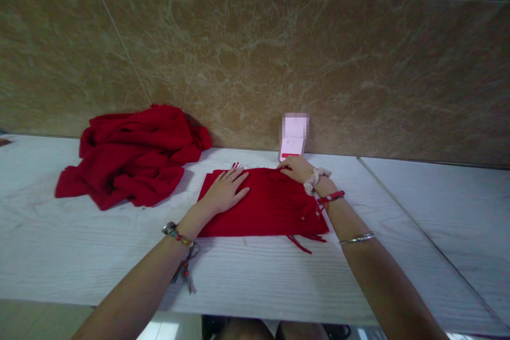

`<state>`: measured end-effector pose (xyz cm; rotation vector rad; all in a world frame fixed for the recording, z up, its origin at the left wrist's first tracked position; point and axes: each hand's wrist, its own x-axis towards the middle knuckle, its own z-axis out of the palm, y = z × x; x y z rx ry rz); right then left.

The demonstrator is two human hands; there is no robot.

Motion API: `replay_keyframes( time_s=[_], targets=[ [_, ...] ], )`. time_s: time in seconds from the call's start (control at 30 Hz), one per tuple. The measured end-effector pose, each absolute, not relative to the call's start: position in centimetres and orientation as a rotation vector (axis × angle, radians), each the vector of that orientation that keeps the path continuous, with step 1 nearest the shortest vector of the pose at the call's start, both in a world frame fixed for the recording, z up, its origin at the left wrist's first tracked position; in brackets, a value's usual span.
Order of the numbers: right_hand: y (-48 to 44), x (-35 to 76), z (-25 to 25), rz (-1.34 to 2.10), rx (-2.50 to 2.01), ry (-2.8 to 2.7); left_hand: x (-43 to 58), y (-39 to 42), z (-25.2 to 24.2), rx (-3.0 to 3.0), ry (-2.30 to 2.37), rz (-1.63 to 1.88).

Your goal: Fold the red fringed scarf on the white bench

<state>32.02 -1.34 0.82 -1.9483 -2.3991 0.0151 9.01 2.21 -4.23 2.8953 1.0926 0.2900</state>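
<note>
A folded red scarf with fringe at its right end lies flat on the white tabletop. My left hand rests palm down on its left part, fingers spread and stretched out. At the scarf's far right edge is my right hand, its fingers bent in at the fringe and closed on the cloth; the thumb is mostly hidden. Some loose fringe strands stick out past the near edge. To the left a crumpled red cloth lies in a heap against the wall.
A lit folding phone stands half open against the brown marbled wall, just beyond my right hand. The white table has a seam on the right. Its near edge runs just in front of my lap.
</note>
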Motion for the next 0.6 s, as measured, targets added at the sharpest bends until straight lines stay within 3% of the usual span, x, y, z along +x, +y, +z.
replay_keyframes(
  time_s=[0.6],
  targets=[
    [-1.1, 30.0, -1.0, -0.222, -1.854, -2.223, 9.0, 2.2, -4.3, 2.898, 1.104, 0.293]
  ],
)
